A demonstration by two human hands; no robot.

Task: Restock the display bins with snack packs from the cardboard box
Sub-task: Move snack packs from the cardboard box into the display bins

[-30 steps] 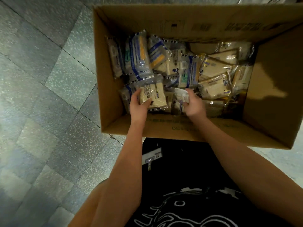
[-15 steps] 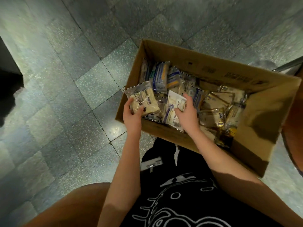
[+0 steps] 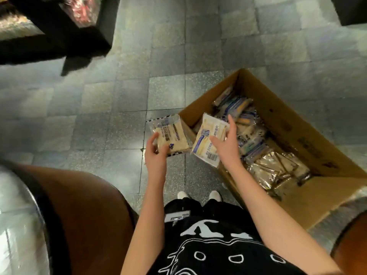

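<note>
Step in hand: carrying from box to bin. Both hands are loaded and lifted clear of the stock.

- The left hand (image 3: pixel 156 156) grips the left pack (image 3: pixel 171 134), thumb on its face and fingers underneath. The pack hangs over the floor (image 3: pixel 111 100), just outside the left corner of the cardboard box (image 3: pixel 282 114).
- The right hand (image 3: pixel 228 149) grips the right pack (image 3: pixel 206 142), thumb across the printed face and fingers round the far edge. It sits above the box's left corner, overlapping the rim.
- The box stands on the floor with its flaps open. Loose packs (image 3: pixel 250 133) fill it unevenly, heaped toward the far wall.
- A dark display bin (image 3: pixel 65 42) shows at the upper left, well apart from the box, with red-pink packets (image 3: pixel 83 8) in it. We cannot tell whether it is the target bin.

Next move, in our judgement: turn left, carry both packs across and set them down flat. We would keep the grip light so nothing crushes.

Materials:
- The packs are clear, glossy film pillow bags, rectangular, with crimped ends. Pale slab-like contents show through, with blue and white print and a barcode on the right one. They probably give under pressure and are slippery.
- Toward the box's right corner the wrappers look silvery and crinkled.
- The box is plain brown corrugated board, matte.
- The floor is speckled grey stone tile, polished and reflective.
</note>
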